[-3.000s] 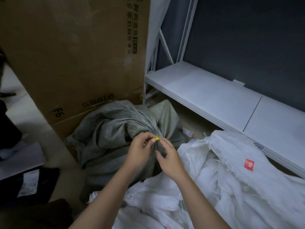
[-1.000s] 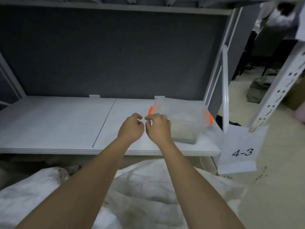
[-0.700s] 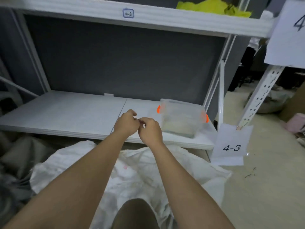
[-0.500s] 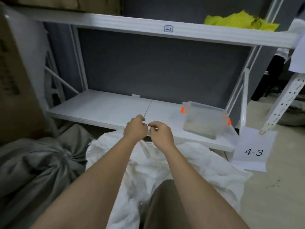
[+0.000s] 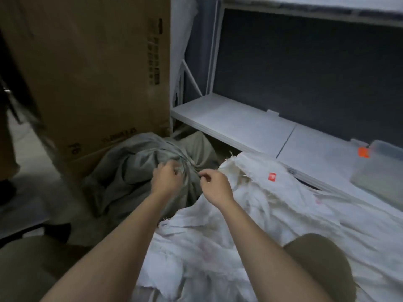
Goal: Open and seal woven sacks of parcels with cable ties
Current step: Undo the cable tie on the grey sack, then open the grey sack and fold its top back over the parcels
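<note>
From the head view, my left hand (image 5: 166, 178) curls its fingers at the gathered neck of the grey sack (image 5: 135, 171), at ten o'clock from the white sack (image 5: 272, 205). My right hand (image 5: 214, 185) pinches thumb to forefinger; I cannot tell on what.
</note>
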`<state>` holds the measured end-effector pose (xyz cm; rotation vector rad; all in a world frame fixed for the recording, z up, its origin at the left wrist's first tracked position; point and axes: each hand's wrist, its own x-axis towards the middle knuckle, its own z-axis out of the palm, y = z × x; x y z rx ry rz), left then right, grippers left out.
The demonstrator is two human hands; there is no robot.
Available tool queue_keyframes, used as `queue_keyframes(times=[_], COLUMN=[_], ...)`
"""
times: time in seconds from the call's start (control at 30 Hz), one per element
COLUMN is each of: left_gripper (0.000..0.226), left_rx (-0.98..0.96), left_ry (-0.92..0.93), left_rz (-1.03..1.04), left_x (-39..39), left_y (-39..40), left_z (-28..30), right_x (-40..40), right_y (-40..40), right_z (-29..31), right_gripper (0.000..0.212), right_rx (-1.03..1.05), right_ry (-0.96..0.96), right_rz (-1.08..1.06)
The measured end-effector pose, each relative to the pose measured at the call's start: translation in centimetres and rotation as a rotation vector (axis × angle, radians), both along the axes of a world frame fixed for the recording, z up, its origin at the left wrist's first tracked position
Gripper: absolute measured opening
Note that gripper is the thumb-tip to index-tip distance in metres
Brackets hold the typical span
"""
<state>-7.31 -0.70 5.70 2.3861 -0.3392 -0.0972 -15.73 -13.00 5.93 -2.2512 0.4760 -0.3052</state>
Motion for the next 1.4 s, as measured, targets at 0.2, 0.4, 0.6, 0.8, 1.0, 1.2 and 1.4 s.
queue_keyframes(times=[0.2,0.4,0.6,0.8,1.0,1.2,1.4], left_gripper=[0.043,0.063,0.087,0.072,0.03,0.018,0.013], left_rx=[0.027,-0.044,-0.175,-0.496,-0.704,-0.488,-0.475], left_ry=[0.051,0.252,0.373,0.411,0.059,-0.201,-0.097], left_rz=[0.182,0.227,0.158,0.212,0.3,0.205,-0.05], left_x=[6.5,13.4,17.1,18.2,18.0,15.7,10.4], left_y=[2.1,-0.5,-4.3,-5.5,-4.0,-0.9,0.2], left_z=[-3.5,-6.5,-9.9,-11.4,-3.0,0.8,1.1], right_x=[10.8,20.5,24.4,24.4,21.9,15.5,13.6], right_y=[0.9,-2.3,-4.9,-6.4,-10.3,-12.8,-7.1], right_z=[-3.3,-6.2,-10.2,-8.5,2.9,2.4,-0.2], right_gripper=[0.029,0.046,0.065,0.067,0.029,0.04,0.073], right_rx=[-0.038,-0.129,-0.038,0.388,0.218,-0.165,-0.298], right_ry=[0.01,0.062,0.348,0.236,-0.326,-0.078,0.149], right_rz=[0.138,0.058,0.193,0.12,-0.23,-0.41,0.126])
